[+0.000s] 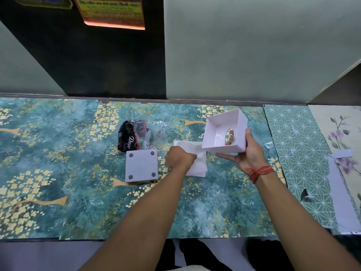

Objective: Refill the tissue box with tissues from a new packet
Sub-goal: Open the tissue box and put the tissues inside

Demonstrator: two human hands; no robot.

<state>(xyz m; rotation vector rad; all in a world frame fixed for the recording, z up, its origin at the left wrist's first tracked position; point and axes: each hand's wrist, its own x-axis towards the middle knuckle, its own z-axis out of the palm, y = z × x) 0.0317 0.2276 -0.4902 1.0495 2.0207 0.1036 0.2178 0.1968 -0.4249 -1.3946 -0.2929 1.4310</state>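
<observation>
Left hand (180, 158) grips soft folded tissues (197, 159); right hand (248, 153) holds square box (224, 132).

One head-worn wide-angle view looks forward and steeply down, close above the tabletop (58, 173), its near edge low in frame, wall behind.

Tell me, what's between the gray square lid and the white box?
In the head view, the left hand gripping the stack of white tissues lies between the gray lid and the white box.

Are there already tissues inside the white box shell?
No: the box shell in the right hand is empty; the left hand grips the tissues.
</observation>
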